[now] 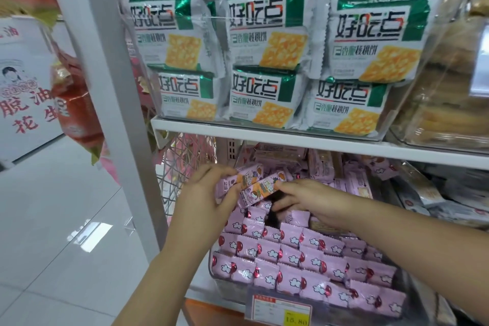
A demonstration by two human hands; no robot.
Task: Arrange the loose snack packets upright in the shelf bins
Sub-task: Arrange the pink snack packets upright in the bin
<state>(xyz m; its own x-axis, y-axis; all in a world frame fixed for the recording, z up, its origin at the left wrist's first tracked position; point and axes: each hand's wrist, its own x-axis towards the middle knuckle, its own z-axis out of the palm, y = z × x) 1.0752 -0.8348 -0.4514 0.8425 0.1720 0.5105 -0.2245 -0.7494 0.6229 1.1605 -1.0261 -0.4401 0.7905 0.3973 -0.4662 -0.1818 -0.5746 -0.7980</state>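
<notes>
over the lower bin (222, 286) our left hand (209, 193) pinches one pink packet (232, 182), right hand (304, 201) curls round a second packet (260, 189). both look light, crinkly, maybe slippery, so we'd grip the long sides.

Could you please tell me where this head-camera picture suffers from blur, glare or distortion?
Head view: the wide lens bends the white post and shelf edge; the red packets at the left edge are smeared; the floor shows glare patches; reflections streak the clear bin holding the green cracker packs; the left hand, right hand and the pink packets they hold look fairly sharp.
</notes>
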